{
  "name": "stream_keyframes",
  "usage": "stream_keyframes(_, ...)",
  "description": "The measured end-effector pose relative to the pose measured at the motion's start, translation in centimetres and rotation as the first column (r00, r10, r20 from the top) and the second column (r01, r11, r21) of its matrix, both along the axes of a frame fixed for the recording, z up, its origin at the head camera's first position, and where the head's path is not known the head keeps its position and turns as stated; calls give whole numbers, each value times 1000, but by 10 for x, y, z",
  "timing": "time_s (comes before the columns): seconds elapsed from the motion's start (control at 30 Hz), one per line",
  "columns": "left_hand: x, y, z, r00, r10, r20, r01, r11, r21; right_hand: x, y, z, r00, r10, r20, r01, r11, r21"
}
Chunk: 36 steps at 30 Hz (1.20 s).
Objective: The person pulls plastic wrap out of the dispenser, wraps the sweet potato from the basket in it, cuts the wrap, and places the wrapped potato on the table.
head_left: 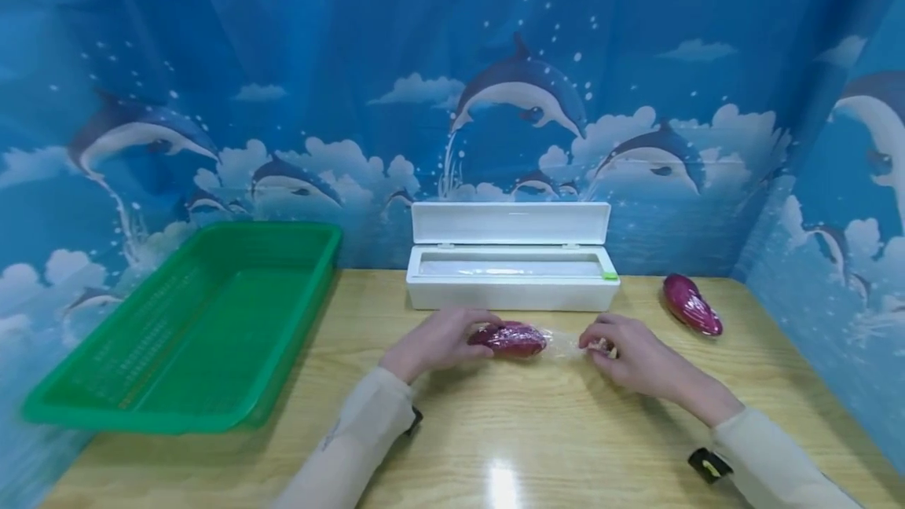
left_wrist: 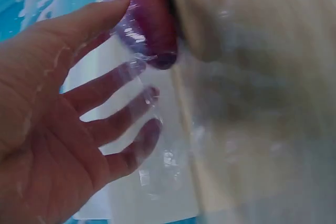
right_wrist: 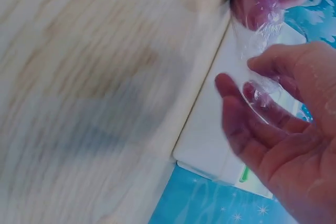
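Note:
An elongated purple vegetable (head_left: 516,339) in clear cling film lies on the table in front of the white box. My left hand (head_left: 445,342) holds its left end; in the left wrist view, the thumb lies against the purple skin (left_wrist: 152,17) and the other fingers spread behind the film. To the right, a loose tail of cling film (head_left: 562,342) stretches from the vegetable to my right hand (head_left: 632,356), which pinches its gathered end. The right wrist view has this film (right_wrist: 265,90) between thumb and fingers.
A white cling film box (head_left: 512,295) stands open at the back, its lid raised. Another film-wrapped purple vegetable (head_left: 693,305) lies at the back right. A green plastic basket (head_left: 258,383) occupies the left side. Dolphin-printed curtains (head_left: 396,45) hang behind the wooden table (head_left: 580,446).

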<state>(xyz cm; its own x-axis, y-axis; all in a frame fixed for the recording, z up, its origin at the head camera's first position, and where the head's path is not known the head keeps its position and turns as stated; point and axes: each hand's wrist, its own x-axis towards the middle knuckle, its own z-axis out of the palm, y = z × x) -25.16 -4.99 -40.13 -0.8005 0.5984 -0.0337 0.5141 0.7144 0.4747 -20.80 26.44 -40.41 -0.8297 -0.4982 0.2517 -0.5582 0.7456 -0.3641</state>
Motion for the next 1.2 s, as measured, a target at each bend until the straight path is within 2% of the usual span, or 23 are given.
stream_keyframes(0.07, 0, -1, -4, 1000, 7, 19, -7, 1000, 5, 2, -3, 1, 999, -32, -8, 31, 996, -79)
stream_keyframes(0.17, 1, -2, -7, 1000, 12, 22, -13, 1000, 14, 4, -10, 5, 996, -92, 6, 91, 974, -207)
stream_keyframes(0.3, 2, 2, -9, 1000, 26, 2, -26, 1000, -7, 5, -20, 11, 985, -143, 92, 166, 931, -326)
stream_keyframes(0.47, 1, 5, -10, 999, 51, 11, -51, 999, 1, 3, -40, 14, 973, -122, 198, 203, 860, -469)
stream_keyframes(0.53, 0, 4, -11, 999, 47, 15, -47, 999, 14, 0, -49, 10, 977, -102, 189, 187, 838, -513)
stream_keyframes(0.57, 0, 3, -11, 999, 42, 13, -42, 999, 18, -2, -53, 6, 981, -97, 167, 171, 835, -523)
stream_keyframes(0.63, -1, 2, -11, 999, 31, 9, -32, 999, 27, -6, -61, 0, 993, -85, 86, 117, 854, -508)
stream_keyframes(0.77, -1, 0, -14, 999, 30, 14, -30, 999, 44, -11, -70, -11, 994, -40, -100, 0, 930, -366)
stream_keyframes(0.9, -1, -5, -16, 999, 25, 43, -28, 996, 80, -12, -74, -14, 989, 29, -147, -52, 986, -156)
stream_keyframes(0.97, -2, -10, -16, 997, 30, 70, -38, 993, 112, -12, -76, -14, 988, 46, -148, -54, 997, -50)
stream_keyframes(1.07, -4, -22, -12, 993, 63, 98, -77, 986, 147, -13, -78, -13, 988, 45, -151, -36, 997, 62)
stream_keyframes(1.2, -6, -36, -5, 988, 136, 74, -141, 988, 64, -15, -80, -10, 995, 24, -102, -14, 995, 102)
